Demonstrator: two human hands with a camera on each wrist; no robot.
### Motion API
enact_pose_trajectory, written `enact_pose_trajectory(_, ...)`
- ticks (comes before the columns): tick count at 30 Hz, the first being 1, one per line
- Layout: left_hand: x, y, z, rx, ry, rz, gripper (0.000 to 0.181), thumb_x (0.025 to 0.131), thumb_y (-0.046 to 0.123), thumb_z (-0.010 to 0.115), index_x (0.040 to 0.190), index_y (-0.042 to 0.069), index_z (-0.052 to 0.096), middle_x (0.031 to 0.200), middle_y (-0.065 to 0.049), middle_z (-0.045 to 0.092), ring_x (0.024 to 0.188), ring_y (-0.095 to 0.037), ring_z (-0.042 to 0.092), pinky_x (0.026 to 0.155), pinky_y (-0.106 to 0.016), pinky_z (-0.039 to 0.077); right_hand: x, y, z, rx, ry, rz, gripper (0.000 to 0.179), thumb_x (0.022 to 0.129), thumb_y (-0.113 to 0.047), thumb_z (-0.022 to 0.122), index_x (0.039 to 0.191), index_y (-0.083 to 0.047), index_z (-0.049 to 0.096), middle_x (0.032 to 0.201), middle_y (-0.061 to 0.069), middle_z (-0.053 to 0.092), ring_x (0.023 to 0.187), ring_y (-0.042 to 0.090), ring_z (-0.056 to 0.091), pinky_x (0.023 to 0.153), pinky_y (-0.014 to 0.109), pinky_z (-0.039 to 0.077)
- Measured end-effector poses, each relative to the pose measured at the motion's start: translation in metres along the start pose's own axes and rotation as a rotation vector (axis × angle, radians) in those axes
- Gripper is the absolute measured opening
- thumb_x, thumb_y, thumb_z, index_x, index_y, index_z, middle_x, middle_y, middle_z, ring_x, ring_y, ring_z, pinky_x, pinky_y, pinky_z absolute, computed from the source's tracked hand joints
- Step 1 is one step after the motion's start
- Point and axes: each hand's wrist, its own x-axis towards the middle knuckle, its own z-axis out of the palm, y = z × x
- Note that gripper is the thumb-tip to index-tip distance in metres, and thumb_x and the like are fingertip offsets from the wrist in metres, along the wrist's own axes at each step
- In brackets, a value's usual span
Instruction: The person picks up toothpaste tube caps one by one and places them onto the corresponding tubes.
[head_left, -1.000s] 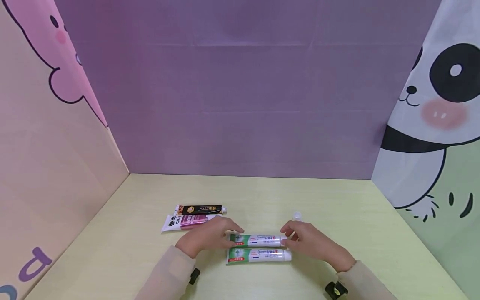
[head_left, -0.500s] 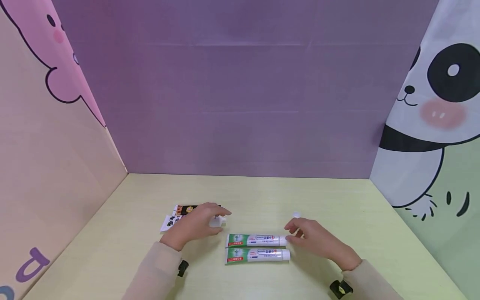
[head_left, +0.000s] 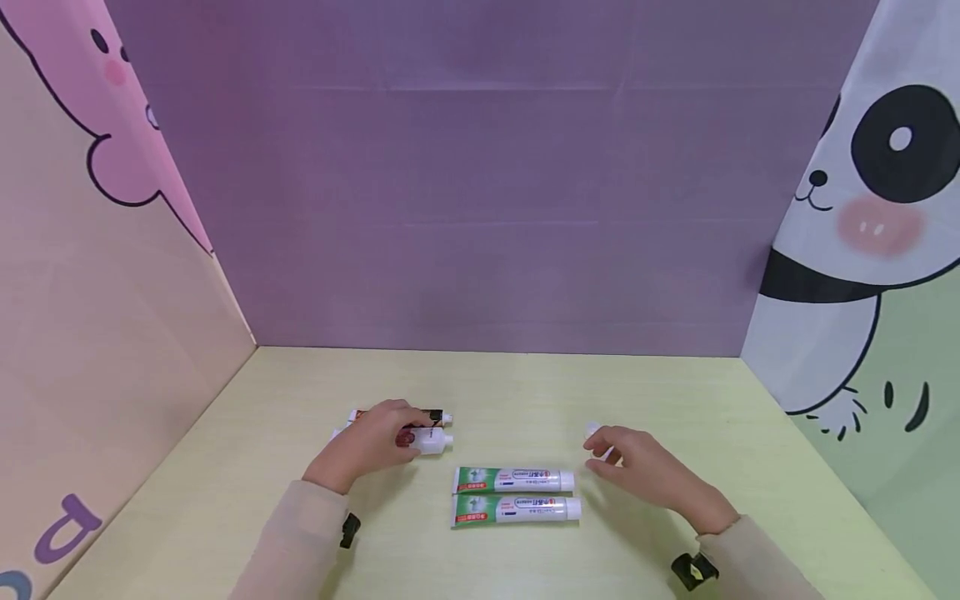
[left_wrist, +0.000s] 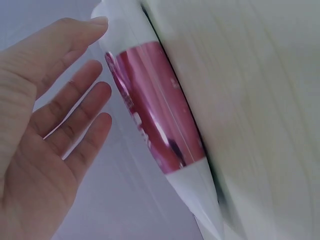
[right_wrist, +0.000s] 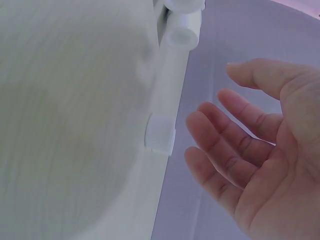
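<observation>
My left hand point(head_left: 373, 440) is over the white and pink toothpaste tube point(left_wrist: 157, 110) at the left, covering most of it in the head view. In the left wrist view its fingers are spread, with the thumb tip beside the tube's white end. Just behind lies a black toothpaste tube point(head_left: 437, 416), partly hidden by the hand. My right hand point(head_left: 647, 468) holds nothing, fingers loosely bent, above the table at the right. Near its fingertips stands a small white cap point(right_wrist: 160, 135).
Two green and white toothpaste tubes point(head_left: 534, 481) lie side by side in the middle of the pale table point(head_left: 525, 567), caps to the right. A purple wall point(head_left: 495, 208) rises behind, with printed panels at both sides.
My left hand has left the upper green tube and moved left, over the pink tube. My right hand has drawn back slightly to the right from the green tube's cap.
</observation>
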Motion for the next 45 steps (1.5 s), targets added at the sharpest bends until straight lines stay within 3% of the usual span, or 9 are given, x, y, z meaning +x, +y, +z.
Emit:
enact_pose_trajectory(6,-0.002,-0.01,0.0,0.026,-0.012,-0.064,0.033,0.077,0.005,0.084,0.109,0.004,0.073,0.099,-0.006,0.066,0.088,-0.02,0.059,0.08,-0.036,0.054,-0.001,0.003,-0.006,-0.002,0.021,0.013,0.019,0.096,-0.019,0.069,0.109,-0.007,0.067,0.107,0.003,0.067,0.086,0.012,0.063,0.074,0.031,0.052)
enact_pose_trajectory(15,-0.003,-0.02,0.004,0.035,-0.025,-0.096,0.035,0.075,0.005,0.087,0.106,0.004,0.073,0.096,-0.006,0.066,0.085,-0.019,0.057,0.078,-0.037,0.053,-0.002,0.012,-0.01,-0.021,0.041,0.04,0.016,0.094,-0.019,0.071,0.107,-0.01,0.068,0.105,0.003,0.066,0.083,0.011,0.061,0.071,0.031,0.051)
enact_pose_trajectory(22,-0.003,-0.024,0.006,0.001,-0.025,-0.082,0.035,0.073,0.004,0.088,0.104,0.005,0.074,0.096,-0.004,0.07,0.086,-0.02,0.058,0.08,-0.039,0.053,0.003,0.026,-0.006,-0.003,0.038,0.064,0.021,0.09,-0.013,0.074,0.109,-0.006,0.067,0.105,0.005,0.065,0.082,0.014,0.059,0.068,0.029,0.051)
enact_pose_trajectory(28,-0.006,-0.026,0.005,-0.031,-0.034,-0.075,0.035,0.072,0.004,0.088,0.104,0.007,0.074,0.095,-0.001,0.069,0.085,-0.018,0.058,0.077,-0.035,0.052,0.008,0.033,0.001,0.022,0.03,0.134,0.026,0.088,-0.013,0.077,0.11,-0.004,0.067,0.103,0.005,0.064,0.082,0.016,0.059,0.067,0.031,0.051)
enact_pose_trajectory(38,-0.007,-0.026,0.007,-0.094,-0.078,-0.188,0.041,0.075,0.005,0.087,0.112,0.01,0.071,0.101,-0.001,0.068,0.088,-0.017,0.058,0.08,-0.036,0.052,0.011,0.036,0.003,0.029,0.035,0.177,0.03,0.086,-0.015,0.079,0.111,-0.003,0.065,0.095,0.004,0.063,0.081,0.016,0.061,0.069,0.033,0.052)
enact_pose_trajectory(45,-0.009,-0.028,0.006,-0.142,-0.12,-0.18,0.042,0.077,0.001,0.084,0.114,0.01,0.068,0.104,-0.002,0.066,0.09,-0.017,0.057,0.082,-0.037,0.051,0.013,0.035,0.006,0.024,0.044,0.221,0.029,0.086,-0.016,0.079,0.107,-0.003,0.065,0.089,0.001,0.061,0.082,0.017,0.061,0.071,0.035,0.051)
